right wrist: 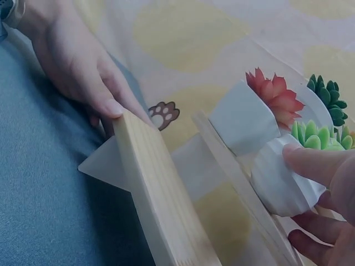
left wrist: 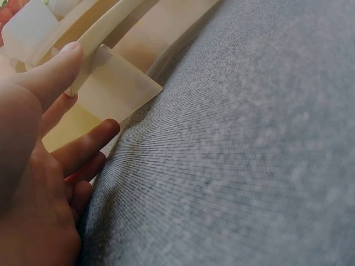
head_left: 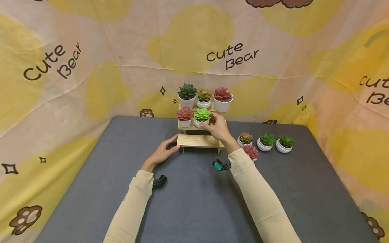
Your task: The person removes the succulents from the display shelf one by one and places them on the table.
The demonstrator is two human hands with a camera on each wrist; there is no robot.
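Note:
A wooden tiered stand (head_left: 197,141) with clear side supports stands at the back of the table. My right hand (head_left: 218,127) grips the white pot of a bright green potted succulent (head_left: 202,115) at the middle step; the right wrist view shows the thumb on the ribbed pot (right wrist: 285,177). Beside it on that step is a red succulent in a white angular pot (head_left: 184,116). My left hand (head_left: 164,150) holds the left end of the lowest step, thumb on the board and its other fingers below, as the left wrist view shows.
On the top step stand a dark green succulent (head_left: 187,95), a small orange-green one (head_left: 203,98) and a pink-red one (head_left: 223,99). Several more potted succulents, among them a green one (head_left: 284,144), are on the grey table right of the stand. A patterned cloth (head_left: 188,40) hangs behind.

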